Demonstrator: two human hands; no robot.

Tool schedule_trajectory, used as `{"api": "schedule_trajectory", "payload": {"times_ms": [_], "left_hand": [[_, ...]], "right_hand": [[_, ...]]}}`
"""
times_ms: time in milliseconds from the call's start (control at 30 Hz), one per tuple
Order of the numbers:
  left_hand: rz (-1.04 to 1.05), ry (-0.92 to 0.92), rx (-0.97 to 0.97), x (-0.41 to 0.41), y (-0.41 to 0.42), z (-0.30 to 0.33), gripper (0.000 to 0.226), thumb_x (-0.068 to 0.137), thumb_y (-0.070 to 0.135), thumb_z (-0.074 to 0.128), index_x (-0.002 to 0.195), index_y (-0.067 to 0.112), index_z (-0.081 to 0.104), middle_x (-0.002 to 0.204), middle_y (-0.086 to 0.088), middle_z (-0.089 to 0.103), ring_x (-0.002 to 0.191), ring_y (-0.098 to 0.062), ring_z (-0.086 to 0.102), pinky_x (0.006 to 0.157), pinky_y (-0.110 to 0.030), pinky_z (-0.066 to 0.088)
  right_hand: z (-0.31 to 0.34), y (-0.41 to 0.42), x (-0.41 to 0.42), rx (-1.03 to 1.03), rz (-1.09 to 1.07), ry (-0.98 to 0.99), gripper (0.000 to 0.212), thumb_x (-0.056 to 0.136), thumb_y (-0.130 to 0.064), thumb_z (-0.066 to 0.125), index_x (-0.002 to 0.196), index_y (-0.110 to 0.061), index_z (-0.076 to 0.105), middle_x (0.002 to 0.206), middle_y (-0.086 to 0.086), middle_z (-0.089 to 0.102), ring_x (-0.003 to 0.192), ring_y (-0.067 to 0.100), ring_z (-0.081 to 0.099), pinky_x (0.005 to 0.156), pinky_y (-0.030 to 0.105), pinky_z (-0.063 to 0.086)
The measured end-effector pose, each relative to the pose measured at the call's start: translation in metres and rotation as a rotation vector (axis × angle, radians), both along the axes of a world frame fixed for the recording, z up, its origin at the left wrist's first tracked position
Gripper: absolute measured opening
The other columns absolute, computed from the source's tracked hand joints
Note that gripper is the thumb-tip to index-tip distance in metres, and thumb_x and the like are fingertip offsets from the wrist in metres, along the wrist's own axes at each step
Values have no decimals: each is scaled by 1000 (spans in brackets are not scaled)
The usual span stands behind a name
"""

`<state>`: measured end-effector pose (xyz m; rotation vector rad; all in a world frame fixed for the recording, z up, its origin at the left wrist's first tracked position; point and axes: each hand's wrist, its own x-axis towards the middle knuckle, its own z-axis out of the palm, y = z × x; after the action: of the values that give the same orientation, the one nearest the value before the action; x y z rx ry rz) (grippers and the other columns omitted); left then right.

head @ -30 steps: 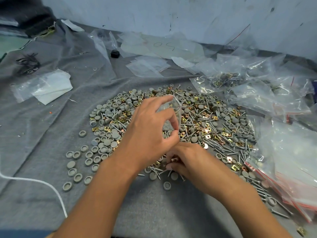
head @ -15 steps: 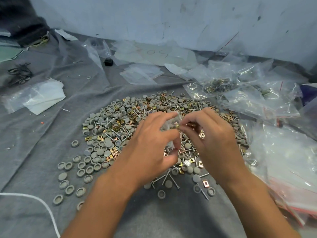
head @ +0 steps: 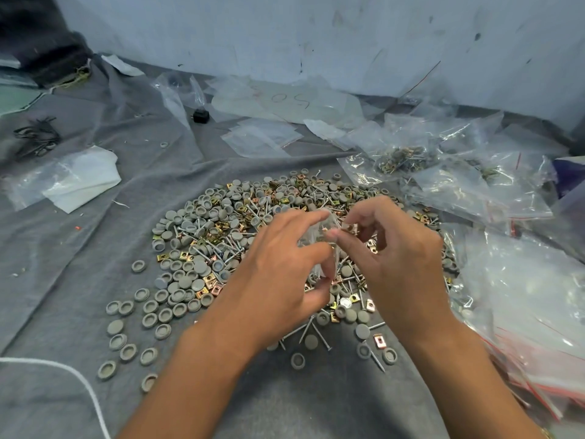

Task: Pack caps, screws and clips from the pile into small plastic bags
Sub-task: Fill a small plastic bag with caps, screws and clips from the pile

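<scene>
A wide pile (head: 221, 229) of grey round caps, silver screws and gold or copper clips lies on the grey cloth (head: 95, 280). Above its middle my left hand (head: 285, 274) holds a small clear plastic bag (head: 316, 239) between thumb and fingers. My right hand (head: 395, 258) is raised beside it, its fingertips at the bag's mouth, pinching a copper clip (head: 350, 229). Most of the bag is hidden by my fingers.
Filled and empty clear bags with red zip strips (head: 522, 280) are heaped along the right. More bags (head: 262, 137) and a folded white sheet (head: 82, 182) lie further back and left. A white cord (head: 79, 375) crosses the front left. A wall stands behind.
My right hand has lifted from the near edge of the pile up to the bag's mouth with a clip. My left hand has kept holding the bag.
</scene>
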<state>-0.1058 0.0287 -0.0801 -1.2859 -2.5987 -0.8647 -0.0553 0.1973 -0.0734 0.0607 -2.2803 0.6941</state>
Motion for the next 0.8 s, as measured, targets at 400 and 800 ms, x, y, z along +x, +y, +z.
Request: {"api": "schedule_trajectory", "payload": {"times_ms": [400, 800], "left_hand": [[-1, -1, 6, 1, 1, 1, 7, 83, 33, 71, 88, 31, 65, 151, 6, 45, 145, -13, 30, 122, -39, 25], [85, -39, 49, -3, -1, 0, 7, 84, 36, 64, 88, 36, 59, 153, 11, 41, 145, -6, 24, 112, -6, -7]], "right_hand": [[3, 1, 0, 58, 106, -103, 32, 83, -9, 80, 114, -17, 72, 96, -11, 68, 82, -6, 61, 75, 3, 42], [-16, 17, 17, 338, 133, -906, 37, 75, -61, 78, 102, -44, 60, 99, -24, 54, 92, -2, 48, 66, 22, 40]]}}
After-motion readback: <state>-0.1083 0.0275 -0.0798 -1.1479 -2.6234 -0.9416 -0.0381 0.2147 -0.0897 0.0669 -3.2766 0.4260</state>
